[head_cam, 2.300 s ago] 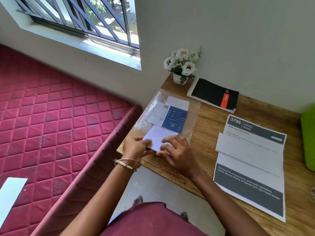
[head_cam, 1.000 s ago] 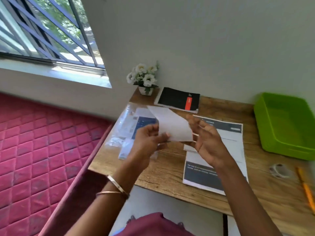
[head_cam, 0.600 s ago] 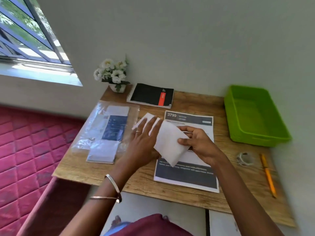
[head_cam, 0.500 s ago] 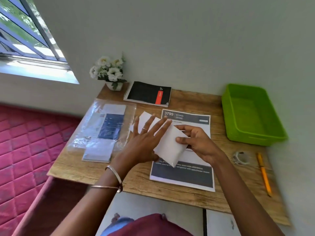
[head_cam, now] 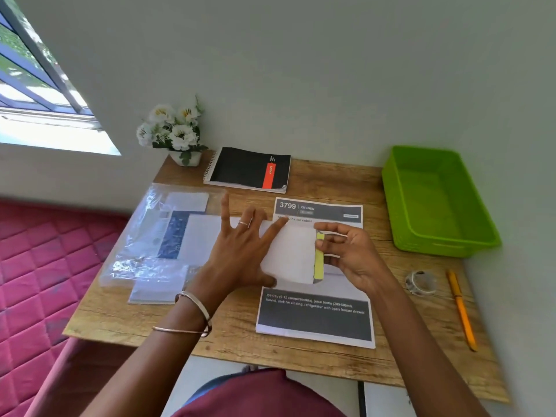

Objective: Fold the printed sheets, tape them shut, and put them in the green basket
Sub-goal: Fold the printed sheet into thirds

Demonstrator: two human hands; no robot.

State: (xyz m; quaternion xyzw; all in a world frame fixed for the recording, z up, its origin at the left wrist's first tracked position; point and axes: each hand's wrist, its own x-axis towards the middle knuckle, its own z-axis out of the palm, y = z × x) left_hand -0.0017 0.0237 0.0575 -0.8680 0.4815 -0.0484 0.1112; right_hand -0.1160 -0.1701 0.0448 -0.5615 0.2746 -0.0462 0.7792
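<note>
A folded white sheet [head_cam: 290, 254] lies on top of the flat printed sheet [head_cam: 316, 317] in the middle of the wooden table [head_cam: 228, 323]. My left hand [head_cam: 240, 254] presses its left part down with spread, straight fingers. My right hand [head_cam: 352, 254] pinches the folded sheet's right edge, where a narrow yellow-green strip shows. The green basket [head_cam: 436, 245] stands empty at the back right of the table. A roll of clear tape [head_cam: 420, 282] lies in front of the basket, to the right of my right hand.
A clear plastic bag with papers [head_cam: 150, 236] lies on the table's left. A black notebook [head_cam: 246, 170] and a small flower pot [head_cam: 180, 133] stand at the back by the wall. An orange pencil [head_cam: 460, 308] lies by the tape. A red mattress [head_cam: 36, 266] is left of the table.
The folded sheet came from the plastic bag to the top of the printed sheet. My left hand flattened on it, and my right hand shifted to its right edge.
</note>
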